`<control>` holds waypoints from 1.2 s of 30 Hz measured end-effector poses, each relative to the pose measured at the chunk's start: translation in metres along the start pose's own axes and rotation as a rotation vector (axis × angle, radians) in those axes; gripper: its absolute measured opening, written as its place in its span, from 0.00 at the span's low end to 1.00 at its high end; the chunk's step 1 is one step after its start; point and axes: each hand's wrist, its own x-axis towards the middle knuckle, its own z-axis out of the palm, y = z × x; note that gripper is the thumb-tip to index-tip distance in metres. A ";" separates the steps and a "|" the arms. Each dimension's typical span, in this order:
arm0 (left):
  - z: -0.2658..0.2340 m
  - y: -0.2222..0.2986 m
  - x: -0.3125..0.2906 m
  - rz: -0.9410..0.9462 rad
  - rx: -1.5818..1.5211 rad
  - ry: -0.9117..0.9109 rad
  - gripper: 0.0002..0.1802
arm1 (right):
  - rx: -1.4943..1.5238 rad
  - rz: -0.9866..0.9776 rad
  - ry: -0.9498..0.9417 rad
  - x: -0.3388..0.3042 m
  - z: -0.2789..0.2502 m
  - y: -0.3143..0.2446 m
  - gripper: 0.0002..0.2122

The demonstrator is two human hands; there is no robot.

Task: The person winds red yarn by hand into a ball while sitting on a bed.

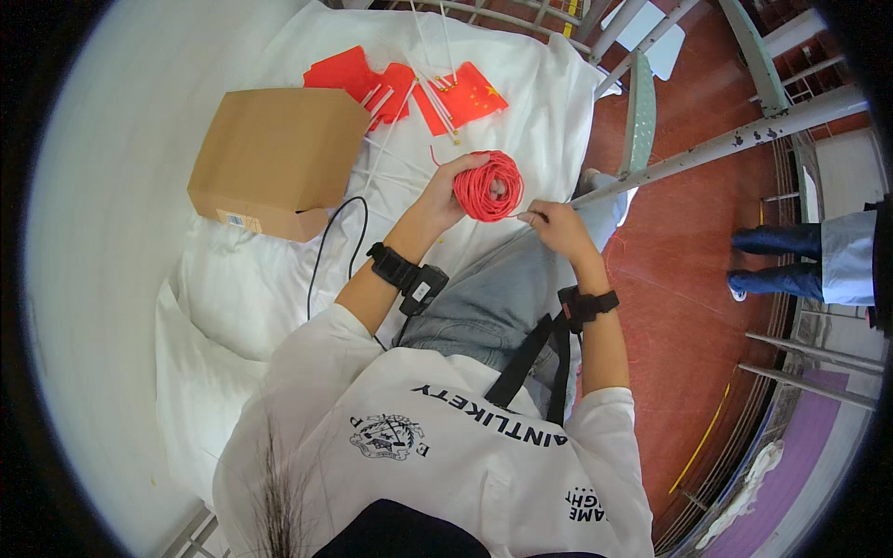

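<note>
A round coil of red cord (475, 197) is held up in front of me. My left hand (445, 192) is closed round its left side, with the fingers partly hidden behind and inside the loops. A loose bit of cord sticks up near the left thumb. From the coil's lower right a short strand runs to my right hand (560, 229), whose fingers are pinched on it. Something small and dark shows at those fingertips; I cannot make out what it is. Beyond the coil, small red flags (481, 94) on white sticks lie on the white sheet (539, 116).
A brown cardboard box (279, 153) sits on the bed at the left, a black cable (311, 279) beside it. Metal bed rails and a ladder (642, 116) stand at the right, above a red floor (670, 279). Another person's legs (777, 256) show at far right.
</note>
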 end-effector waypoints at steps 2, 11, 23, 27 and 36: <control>0.008 0.006 -0.006 -0.021 0.002 -0.019 0.15 | -0.009 0.003 -0.068 -0.007 0.000 0.012 0.12; 0.008 0.016 -0.027 -0.276 0.421 -0.279 0.15 | 0.309 0.110 -0.141 -0.021 -0.016 0.074 0.17; 0.007 -0.013 -0.023 -0.002 1.125 -0.027 0.14 | 0.421 0.136 0.099 0.019 -0.007 -0.039 0.18; 0.000 -0.019 -0.017 0.367 1.556 0.157 0.14 | 0.178 0.117 0.111 0.013 0.018 -0.057 0.13; -0.060 -0.044 0.000 0.328 1.183 0.151 0.14 | 0.133 0.099 0.020 -0.010 0.010 -0.073 0.11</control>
